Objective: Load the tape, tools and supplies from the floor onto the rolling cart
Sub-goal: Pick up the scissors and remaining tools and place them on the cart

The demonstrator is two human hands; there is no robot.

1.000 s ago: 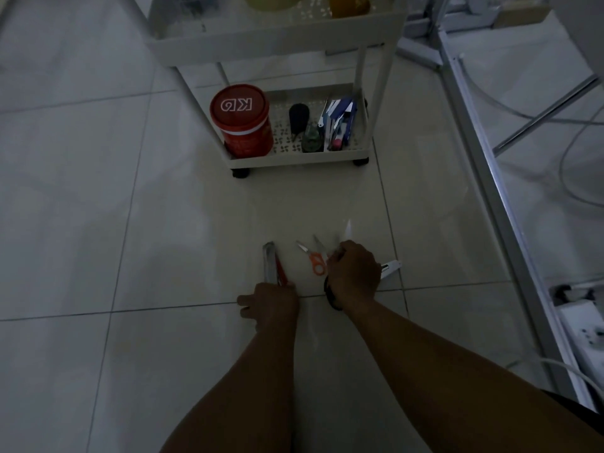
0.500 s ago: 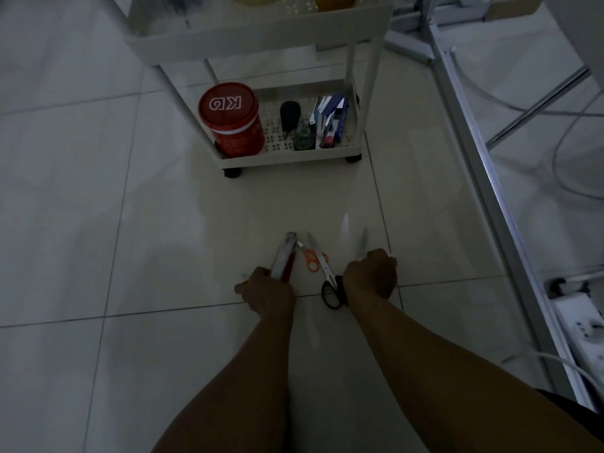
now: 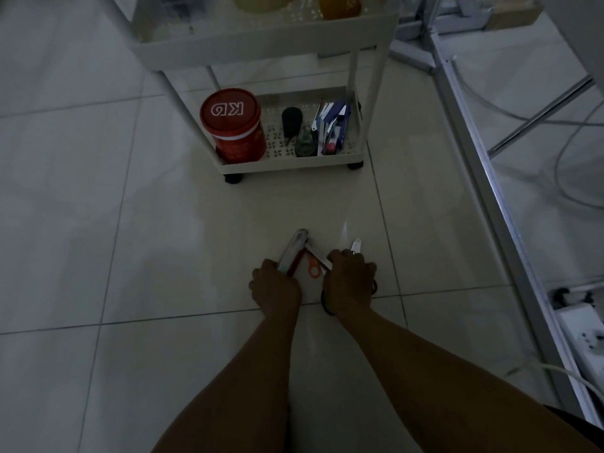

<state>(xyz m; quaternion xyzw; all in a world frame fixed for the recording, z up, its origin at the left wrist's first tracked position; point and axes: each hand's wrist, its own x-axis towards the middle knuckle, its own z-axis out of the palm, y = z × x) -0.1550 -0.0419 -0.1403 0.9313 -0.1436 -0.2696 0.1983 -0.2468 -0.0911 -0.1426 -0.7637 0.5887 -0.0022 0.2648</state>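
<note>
On the tiled floor in front of me, my left hand [image 3: 276, 286] is closed around a silver and red stapler-like tool [image 3: 293, 251] that points up and to the right. My right hand [image 3: 349, 279] grips a bundle of tools: black-handled scissors [image 3: 327, 307] whose loop shows below the wrist, and a white tool tip [image 3: 355, 245] sticking out above the knuckles. Small orange-handled scissors [image 3: 313, 267] lie between my two hands. The white rolling cart [image 3: 294, 163] stands ahead, about a tile away.
The cart's bottom shelf holds a red canister [image 3: 232, 125], a dark bottle [image 3: 292, 122] and blue-white boxes [image 3: 333, 127]. Its upper shelf [image 3: 261, 37] carries yellowish containers. A metal frame rail [image 3: 483, 178] with cables runs along the right; a white power strip [image 3: 585, 338] lies near it.
Both hands closed on tools on the floor. The right hand shifted right, then back toward the orange scissors. The left hand's tool swung from upright to a rightward tilt.
</note>
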